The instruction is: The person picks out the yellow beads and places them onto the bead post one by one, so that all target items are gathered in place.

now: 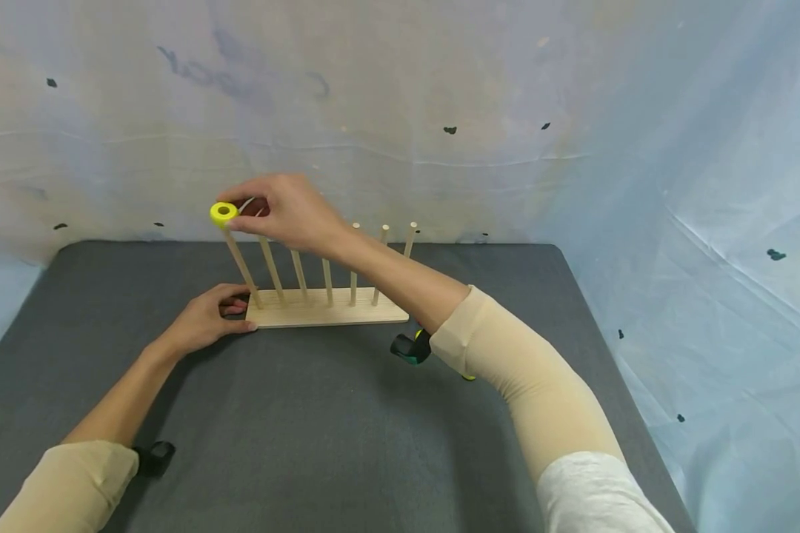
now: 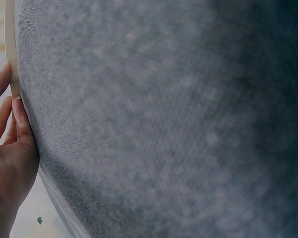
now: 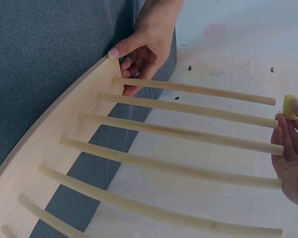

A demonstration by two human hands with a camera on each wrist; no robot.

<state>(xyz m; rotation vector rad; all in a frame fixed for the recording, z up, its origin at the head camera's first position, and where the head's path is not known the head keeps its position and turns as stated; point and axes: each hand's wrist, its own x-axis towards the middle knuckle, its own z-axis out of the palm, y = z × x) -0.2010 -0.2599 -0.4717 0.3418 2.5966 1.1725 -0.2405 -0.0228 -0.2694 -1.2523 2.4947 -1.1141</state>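
Observation:
A pale wooden peg rack [image 1: 327,316] stands on the dark table with several upright round pegs in a row. My left hand [image 1: 207,318] grips the left end of its base, thumb at the front corner and fingers behind. Between thumb and fingertips, my right hand [image 1: 293,211] pinches a yellow ring [image 1: 224,223] at the top of the leftmost peg [image 1: 241,265]. The right wrist view shows the ring [image 3: 288,106] just off that peg's tip [image 3: 272,101]. In the left wrist view, the left hand [image 2: 12,168] touches the base's edge.
Small yellow pieces [image 1: 468,378] peek out beside the right forearm, mostly hidden by it. Black wrist-camera mounts [image 1: 155,457] sit on both forearms. Behind the table [image 1: 320,429] hangs a pale sheet [image 1: 400,89] with dark spots, continuing along the right side.

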